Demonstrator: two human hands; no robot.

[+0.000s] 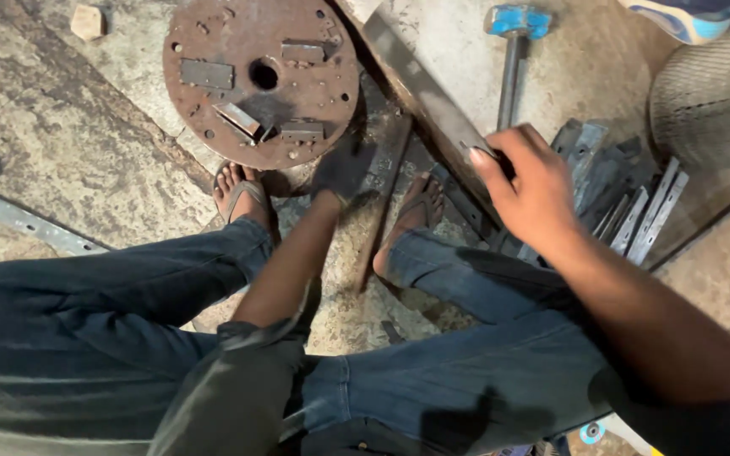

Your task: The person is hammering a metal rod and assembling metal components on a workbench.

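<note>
Metal strips (627,207) lay in a loose pile on the concrete floor (69,143) at the squatting person's right, just beside the right hand (527,187), whose fingers (487,165) were curled and partly closed over the end of a long flat steel bar (428,101); whether they fully gripped it could not be told. The bar ran diagonally from the top of the frame down toward the right foot (411,215). The left hand (341,169), dark and blurred, hung low between the two sandalled feet, near the lower edge of a rusty round plate (259,80) with small blocks fixed to its face; how far its fingers were open could not be told. A blue-headed hammer (513,51) lay beyond the bar, well apart from both hands. A perforated angle strip (23,219) rested far left, with open floor between it and the left knee.
</note>
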